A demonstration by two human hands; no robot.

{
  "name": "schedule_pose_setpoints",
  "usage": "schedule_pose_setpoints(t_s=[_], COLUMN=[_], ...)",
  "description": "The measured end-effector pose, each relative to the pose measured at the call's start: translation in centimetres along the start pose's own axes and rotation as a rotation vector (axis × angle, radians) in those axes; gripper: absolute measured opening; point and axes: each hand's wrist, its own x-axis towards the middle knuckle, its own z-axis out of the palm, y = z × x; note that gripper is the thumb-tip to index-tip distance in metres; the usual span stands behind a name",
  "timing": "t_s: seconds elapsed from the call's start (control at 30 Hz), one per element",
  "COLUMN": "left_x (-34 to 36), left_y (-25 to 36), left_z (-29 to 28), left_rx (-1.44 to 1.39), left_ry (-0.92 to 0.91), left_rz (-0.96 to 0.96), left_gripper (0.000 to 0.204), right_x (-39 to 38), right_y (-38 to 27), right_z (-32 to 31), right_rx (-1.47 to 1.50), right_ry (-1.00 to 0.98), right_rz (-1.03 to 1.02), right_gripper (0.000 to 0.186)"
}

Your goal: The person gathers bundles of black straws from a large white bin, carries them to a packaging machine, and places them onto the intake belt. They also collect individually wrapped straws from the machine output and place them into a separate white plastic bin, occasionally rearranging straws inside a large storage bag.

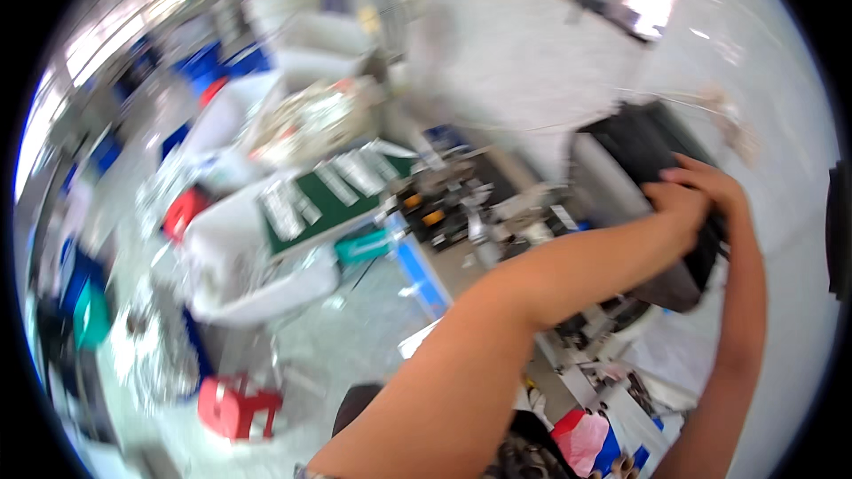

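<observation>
Two bare hands are out at the far right, together on one dark, bulky case (626, 146), black on top with a grey side, that sits by the white wall (524, 35) at the end of the desk (419, 273). Here's the left hand (682, 208), its forearm (461, 372) slanting up across the picture, fingers bent and lying against the case's upper right part. And the right hand (721, 186) comes in from the far side, its fingers pointing left, just above the left hand and overlapping it. So the case lies beneath and to the left of the fingers, most of its bulk showing beyond the fingertips; everything's blurred, and I can't tell whether either set has closed on it or merely rests there. Left of the case, metal parts (479, 222) crowd the desk, orange bits (433, 216) among them. Further left, pale strips (335, 184) lie on a green board (324, 213), beside a big white tub (213, 262). Down on the floor (355, 337), a red stool (235, 406); at the lower right, a pink cloth (581, 445).
</observation>
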Motion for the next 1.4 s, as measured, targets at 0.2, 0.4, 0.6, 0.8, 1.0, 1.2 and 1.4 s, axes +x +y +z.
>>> schedule_pose_setpoints(t_s=[0.2, 0.4, 0.6, 0.8, 1.0, 1.2, 1.4], left_x=[-2.7, -6.5, -10.4, -3.7, -2.5, -0.2, -1.3], left_y=[-1.5, -3.4, -6.5, -10.6, -13.5, -11.7, -11.3], left_z=[-2.9, -4.0, -3.9, 5.0, 10.5, 11.4, 11.2], left_rx=[-0.587, -0.75, -0.9, -0.678, -1.203, -1.1, -1.179], left_ry=[0.165, 0.293, 0.389, 1.166, 1.302, 1.359, 1.348], left_rz=[-0.017, 0.088, 0.243, -0.156, -0.076, 0.084, 0.077], left_gripper=[0.039, 0.043, 0.047, 0.048, 0.014, 0.028, 0.031], right_x=[2.4, 2.3, 0.4, -1.2, 3.0, 6.6, 7.8], right_y=[1.7, 3.7, 3.2, 4.8, 2.1, 8.7, 10.1], right_z=[-0.4, 0.3, 2.8, 3.8, -0.4, -6.1, -7.9], right_rx=[0.244, 0.072, -0.236, -0.345, -0.411, -0.147, -0.027], right_ry=[-0.033, 0.045, 0.179, 0.396, 0.26, 0.258, 0.351], right_rz=[0.046, -0.031, -0.152, -0.451, -0.228, 0.014, 0.193], right_gripper=[0.079, 0.077, 0.077, 0.079, 0.105, 0.115, 0.112])
